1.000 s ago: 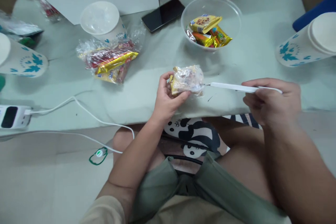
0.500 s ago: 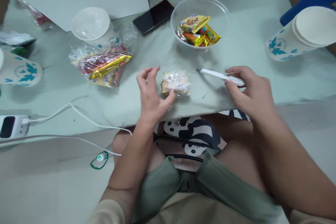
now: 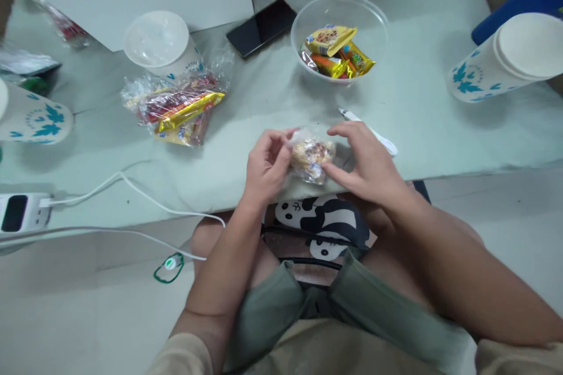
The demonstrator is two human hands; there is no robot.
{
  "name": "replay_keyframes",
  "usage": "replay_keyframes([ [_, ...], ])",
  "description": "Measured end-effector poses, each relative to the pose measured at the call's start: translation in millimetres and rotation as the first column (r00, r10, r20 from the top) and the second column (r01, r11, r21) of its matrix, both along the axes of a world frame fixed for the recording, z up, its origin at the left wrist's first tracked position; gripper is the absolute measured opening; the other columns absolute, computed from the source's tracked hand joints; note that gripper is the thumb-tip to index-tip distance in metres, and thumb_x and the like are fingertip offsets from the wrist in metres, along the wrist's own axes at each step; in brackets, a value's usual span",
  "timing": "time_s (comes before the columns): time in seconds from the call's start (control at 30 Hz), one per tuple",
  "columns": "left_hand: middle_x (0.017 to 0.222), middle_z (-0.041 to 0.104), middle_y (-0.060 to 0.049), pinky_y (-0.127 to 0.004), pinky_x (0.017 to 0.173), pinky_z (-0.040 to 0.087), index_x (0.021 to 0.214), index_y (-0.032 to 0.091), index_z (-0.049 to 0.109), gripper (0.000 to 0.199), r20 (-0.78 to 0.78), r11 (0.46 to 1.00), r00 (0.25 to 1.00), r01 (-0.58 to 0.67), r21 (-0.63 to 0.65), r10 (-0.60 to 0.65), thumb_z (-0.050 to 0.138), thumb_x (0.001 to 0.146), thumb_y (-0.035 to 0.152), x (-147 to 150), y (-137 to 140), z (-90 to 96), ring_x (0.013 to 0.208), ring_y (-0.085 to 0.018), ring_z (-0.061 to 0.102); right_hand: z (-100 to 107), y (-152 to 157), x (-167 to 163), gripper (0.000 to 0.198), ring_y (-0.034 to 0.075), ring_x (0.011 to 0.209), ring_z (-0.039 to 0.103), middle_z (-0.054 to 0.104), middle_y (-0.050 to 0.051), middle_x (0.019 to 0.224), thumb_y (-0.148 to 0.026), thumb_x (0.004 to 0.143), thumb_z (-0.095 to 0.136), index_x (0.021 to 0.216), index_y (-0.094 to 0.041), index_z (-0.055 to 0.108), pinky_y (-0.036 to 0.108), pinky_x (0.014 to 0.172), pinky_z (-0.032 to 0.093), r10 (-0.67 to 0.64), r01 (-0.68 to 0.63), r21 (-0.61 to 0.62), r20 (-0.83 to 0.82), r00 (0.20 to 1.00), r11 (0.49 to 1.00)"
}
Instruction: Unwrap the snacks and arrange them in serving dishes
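Observation:
A small snack bundle in clear plastic wrap point(image 3: 312, 156) is between my hands near the table's front edge, with a yellowish packet showing through. My left hand point(image 3: 269, 163) pinches the wrap at the left side. Around the right side, my right hand point(image 3: 367, 164) has thumb and fingers spread, the thumb tip close to or touching the plastic. A white utility knife point(image 3: 373, 136) lies on the table just beyond my right hand, which partly covers it; its blade end points to the upper left.
A clear plastic bowl point(image 3: 382, 32) holds several yellow snack packets. Left of it lie a phone point(image 3: 263, 27) and a larger wrapped snack bundle point(image 3: 185, 108), by a paper cup point(image 3: 156, 41). Stacked cups point(image 3: 479, 73) stand right. A white cable point(image 3: 153, 199) crosses the front edge from a power strip point(image 3: 26, 211).
My right hand has let go of the knife, which now lies on the table, and has moved left to the bundle. My left hand has closed on the wrap; the bundle is lifted or turned.

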State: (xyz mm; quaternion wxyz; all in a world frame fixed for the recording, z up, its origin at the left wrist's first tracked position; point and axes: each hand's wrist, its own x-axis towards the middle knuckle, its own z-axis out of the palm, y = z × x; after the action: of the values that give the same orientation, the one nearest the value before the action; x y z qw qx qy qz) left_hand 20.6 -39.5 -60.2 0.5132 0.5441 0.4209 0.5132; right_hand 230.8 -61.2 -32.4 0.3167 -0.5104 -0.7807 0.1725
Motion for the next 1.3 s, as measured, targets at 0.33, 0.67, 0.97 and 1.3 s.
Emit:
replay_keyframes([
  [0.33, 0.096, 0.068, -0.002, -0.026, 0.072, 0.057, 0.087, 0.024, 0.052, 0.028, 0.210, 0.948, 0.943, -0.206, -0.243, 0.259, 0.074, 0.085, 0.042, 3.5, 6.3, -4.5, 0.085, -0.014, 0.068, -1.8, 4.0, -10.1, 0.009, 0.028, 0.108, 0.067, 0.068, 0.010, 0.113, -0.033, 0.092, 0.063, 0.093, -0.024, 0.066, 0.044, 0.094, 0.053, 0.026, -0.032, -0.079, -0.081, 0.996, 0.996],
  [0.67, 0.071, 0.052, 0.003, -0.023, 0.055, 0.040, 0.082, 0.020, 0.061, 0.040, 0.115, 0.970, 0.976, -0.164, -0.177, 0.186, 0.084, 0.080, 0.053, -4.8, 7.3, -5.2, 0.060, -0.009, 0.047, -6.5, -7.1, -16.2, 0.018, 0.032, 0.123, 0.060, 0.066, 0.009, 0.131, -0.029, 0.092, 0.065, 0.109, -0.031, 0.071, 0.052, 0.101, 0.047, 0.119, -0.121, 0.008, 0.089, 0.989, 0.993],
  [0.97, 0.069, 0.046, 0.005, -0.020, 0.053, 0.038, 0.076, 0.021, 0.054, 0.047, 0.235, 0.918, 0.890, -0.359, -0.170, 0.392, 0.088, 0.074, 0.053, -10.9, 14.4, -0.1, 0.058, -0.007, 0.042, 6.2, 1.7, 5.8, 0.004, 0.019, 0.082, 0.071, 0.074, 0.001, 0.086, -0.026, 0.088, 0.062, 0.088, -0.025, 0.059, 0.035, 0.077, 0.055, -0.328, 0.278, -0.188, -0.336, 0.883, 0.942],
  [1.3, 0.095, 0.061, -0.002, -0.028, 0.073, 0.050, 0.103, 0.023, 0.061, 0.036, -0.272, 0.854, 0.810, -0.481, 0.196, 0.519, 0.077, 0.083, 0.049, -40.8, 17.4, -8.7, 0.082, -0.015, 0.060, 8.5, 8.7, 38.0, 0.030, 0.024, 0.077, 0.066, 0.072, 0.005, 0.093, -0.017, 0.074, 0.058, 0.104, -0.025, 0.058, 0.042, 0.077, 0.052, -0.555, 0.561, -0.084, 0.085, 0.828, 0.824],
])
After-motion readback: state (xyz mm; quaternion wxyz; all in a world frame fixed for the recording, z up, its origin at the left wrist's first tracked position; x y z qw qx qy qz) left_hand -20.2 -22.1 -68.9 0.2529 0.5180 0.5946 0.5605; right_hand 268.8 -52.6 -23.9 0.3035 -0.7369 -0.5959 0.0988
